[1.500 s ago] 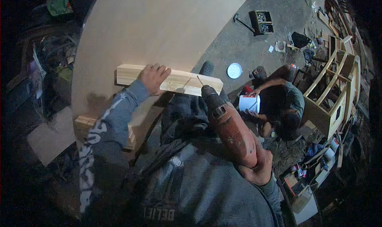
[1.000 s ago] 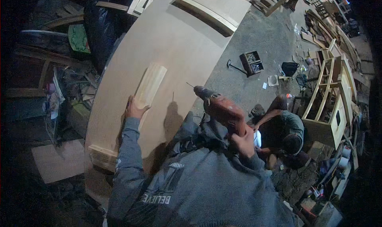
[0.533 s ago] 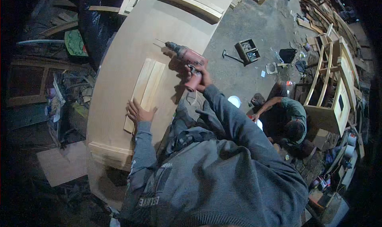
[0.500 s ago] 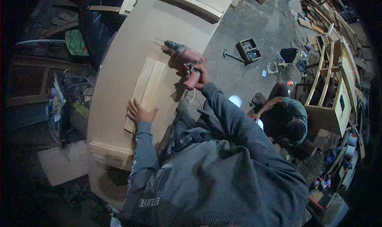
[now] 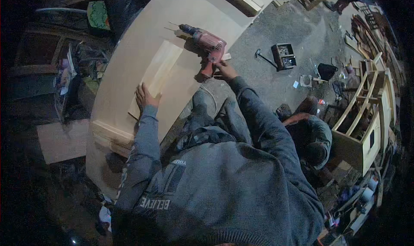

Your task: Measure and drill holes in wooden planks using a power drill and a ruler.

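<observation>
A broad pale wooden panel (image 5: pixel 133 43) runs up the left-centre of the view. On it, my left hand (image 5: pixel 147 95) rests over the lower part of a short pale wooden piece (image 5: pixel 164 60), fingers spread. Beyond that piece, near the panel's right edge, a red power drill (image 5: pixel 209 43) lies on its side, its thin bit pointing up-left. My right hand (image 5: pixel 225 71) is at the drill's handle, fingers curled against it. A cord loops down beside my legs.
A crouching co-worker (image 5: pixel 319 142) is at my right, beside a wooden frame cabinet (image 5: pixel 362 134). On the floor are a toolbox (image 5: pixel 284 52), a hammer (image 5: pixel 267 60) and scraps. Another person (image 5: pixel 345 2) stands far back. Timber fills both sides; another batten (image 5: pixel 235 0) lies on the panel.
The wooden piece has turned from crosswise to lengthwise on the panel. My right hand has swung the drill up-left onto the panel, where it now lies. My left hand stayed on the piece.
</observation>
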Tool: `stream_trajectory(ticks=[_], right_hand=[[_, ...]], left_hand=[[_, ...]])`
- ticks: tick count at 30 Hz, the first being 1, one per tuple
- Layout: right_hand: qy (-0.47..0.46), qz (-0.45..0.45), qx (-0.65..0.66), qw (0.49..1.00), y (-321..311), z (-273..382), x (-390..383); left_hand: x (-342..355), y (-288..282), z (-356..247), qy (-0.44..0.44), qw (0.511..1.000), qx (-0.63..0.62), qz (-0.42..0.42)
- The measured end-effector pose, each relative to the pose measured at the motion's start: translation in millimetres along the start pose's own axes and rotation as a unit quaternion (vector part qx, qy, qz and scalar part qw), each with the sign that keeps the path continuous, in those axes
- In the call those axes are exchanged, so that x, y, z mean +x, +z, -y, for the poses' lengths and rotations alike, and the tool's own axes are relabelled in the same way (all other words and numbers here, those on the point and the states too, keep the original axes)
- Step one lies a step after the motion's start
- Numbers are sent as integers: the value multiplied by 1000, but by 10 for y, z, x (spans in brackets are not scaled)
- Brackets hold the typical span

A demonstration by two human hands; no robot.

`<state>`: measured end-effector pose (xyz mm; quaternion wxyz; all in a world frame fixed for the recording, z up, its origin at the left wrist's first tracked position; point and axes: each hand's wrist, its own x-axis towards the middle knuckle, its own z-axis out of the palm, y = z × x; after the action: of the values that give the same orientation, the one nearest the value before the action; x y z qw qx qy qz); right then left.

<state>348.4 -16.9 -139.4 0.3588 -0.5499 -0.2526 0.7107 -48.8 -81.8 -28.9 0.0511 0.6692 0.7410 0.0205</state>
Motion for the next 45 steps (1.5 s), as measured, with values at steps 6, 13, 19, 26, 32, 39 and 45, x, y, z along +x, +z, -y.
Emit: stream_trajectory(ticks=[6,13,19,26,32,39,45], right_hand=[[-157,-83,-109,978,332,-364,-184],[5,21,-65,998,-4,-983,-695],[60,-181,-292,937,-1175,-2343,-1499],[146,-489,19,860,-2489,-3544,-3141],[291,-373,-247,846,-2778,-4064,-3855],[314,-247,-90,913,-2738,-2744,-2733],[149,-375,-122,907,-4818,-1285,-922]], left_hand=[[-502,301,-422,-105,994,33,3],[-732,271,-698,-86,996,19,25],[-611,451,-652,-56,997,44,27],[-482,1039,-441,-130,984,91,-75],[-252,1020,-821,-230,970,45,-65],[724,162,-2462,-21,969,-120,-216],[2133,-40,-4718,-25,845,-529,70]])
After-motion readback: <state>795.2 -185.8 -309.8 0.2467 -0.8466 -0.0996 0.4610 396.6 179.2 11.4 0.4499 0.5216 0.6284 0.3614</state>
